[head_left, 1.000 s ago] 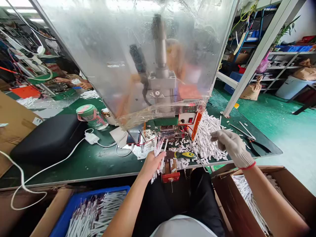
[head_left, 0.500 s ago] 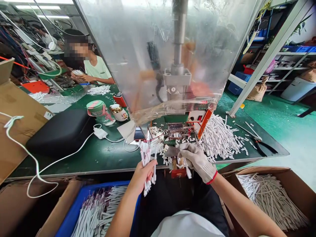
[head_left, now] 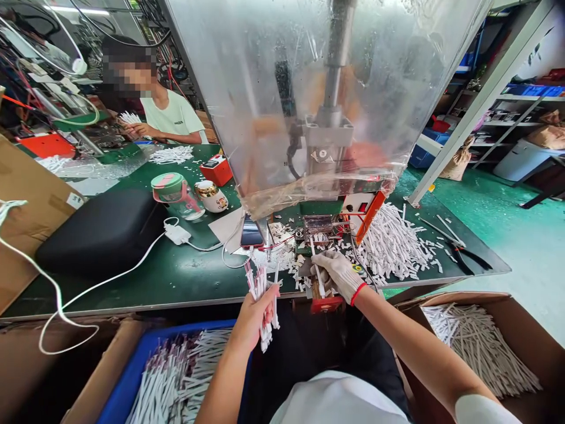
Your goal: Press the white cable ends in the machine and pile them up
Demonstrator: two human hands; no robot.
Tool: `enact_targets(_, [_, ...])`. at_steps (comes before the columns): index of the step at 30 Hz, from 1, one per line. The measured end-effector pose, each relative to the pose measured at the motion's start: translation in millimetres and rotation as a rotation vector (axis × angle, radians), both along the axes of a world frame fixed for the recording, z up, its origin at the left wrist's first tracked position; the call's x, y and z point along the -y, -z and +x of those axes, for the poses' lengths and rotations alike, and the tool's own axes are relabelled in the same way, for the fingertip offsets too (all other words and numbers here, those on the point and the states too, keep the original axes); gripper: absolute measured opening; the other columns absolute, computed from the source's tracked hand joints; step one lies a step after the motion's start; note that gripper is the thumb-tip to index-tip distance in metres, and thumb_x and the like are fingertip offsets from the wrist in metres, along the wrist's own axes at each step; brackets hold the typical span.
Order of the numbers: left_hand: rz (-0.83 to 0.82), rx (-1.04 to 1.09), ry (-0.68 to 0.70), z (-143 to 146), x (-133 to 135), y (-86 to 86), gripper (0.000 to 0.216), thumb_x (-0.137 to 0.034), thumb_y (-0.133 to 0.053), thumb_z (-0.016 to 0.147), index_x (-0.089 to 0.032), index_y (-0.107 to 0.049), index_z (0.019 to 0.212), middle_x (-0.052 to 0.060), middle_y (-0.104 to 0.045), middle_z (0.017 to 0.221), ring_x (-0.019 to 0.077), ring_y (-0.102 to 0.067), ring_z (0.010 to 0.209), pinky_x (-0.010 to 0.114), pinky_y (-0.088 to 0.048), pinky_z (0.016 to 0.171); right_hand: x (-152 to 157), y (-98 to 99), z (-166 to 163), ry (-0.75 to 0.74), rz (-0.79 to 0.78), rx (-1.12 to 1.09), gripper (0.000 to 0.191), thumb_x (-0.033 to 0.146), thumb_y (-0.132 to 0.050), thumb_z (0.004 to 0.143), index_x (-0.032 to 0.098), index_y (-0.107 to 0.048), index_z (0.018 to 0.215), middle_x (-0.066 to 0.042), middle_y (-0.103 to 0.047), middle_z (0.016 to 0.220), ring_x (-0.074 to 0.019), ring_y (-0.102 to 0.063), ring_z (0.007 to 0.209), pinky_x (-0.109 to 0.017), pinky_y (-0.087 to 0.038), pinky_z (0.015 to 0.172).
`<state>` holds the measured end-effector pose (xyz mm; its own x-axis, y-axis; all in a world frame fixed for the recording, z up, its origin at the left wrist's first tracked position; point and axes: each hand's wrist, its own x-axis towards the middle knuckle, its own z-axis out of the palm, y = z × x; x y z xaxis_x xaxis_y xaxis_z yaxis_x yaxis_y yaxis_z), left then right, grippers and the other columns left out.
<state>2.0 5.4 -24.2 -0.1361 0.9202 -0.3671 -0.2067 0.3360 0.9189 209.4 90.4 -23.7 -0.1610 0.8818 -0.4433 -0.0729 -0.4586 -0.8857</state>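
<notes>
Two hands work at the pneumatic bench press [head_left: 320, 228]. Left hand [head_left: 252, 320], bare, stands just before it, fingers closed round an upright bundle of white strips [head_left: 258, 281], gathered tight so they stay together. Right hand [head_left: 338, 274], white-gloved, pinches one white strip [head_left: 318, 274] at its front.

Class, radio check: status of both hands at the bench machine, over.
Left hand bare, gripping bundle of white strips. Right hand gloved, on single strip. White offcuts scattered nearby.
</notes>
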Motion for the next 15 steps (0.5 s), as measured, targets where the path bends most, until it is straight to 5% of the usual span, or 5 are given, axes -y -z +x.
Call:
enact_targets(8, [-0.034, 0.041, -0.004, -1.1, 2.2, 0.3, 0.048, -0.057, -0.082, 0.065, -0.017, -0.056, 0.057, -0.007, -0.043, 0.043, 0.0041, -0.033, 0.037, 0.017, -0.026, 0.037, -10.3, -11.7, -9.0, 0.056, -0.009, 0.009, 0.026, 0.039, -0.065, 0.079, 0.018, -0.054, 0.069, -0.003, -0.066, 0.058, -0.0074, -0.048, 0.033, -0.017, -0.032, 0.028])
enact_targets(15, [-0.004, -0.068, 0.148, -0.6, 1.9, -2.5, 0.054, -0.062, -0.07, 0.076, -0.018, -0.054, 0.049, -0.004, -0.04, 0.039, 0.0066, -0.032, 0.035, 0.02, -0.027, 0.037, -12.1, -9.8, -10.1, 0.05, -0.035, -0.016, 0.027, 0.039, -0.065, 0.082, 0.019, -0.052, 0.069, -0.004, -0.065, 0.058, -0.0082, -0.047, 0.034, -0.02, -0.033, 0.03])
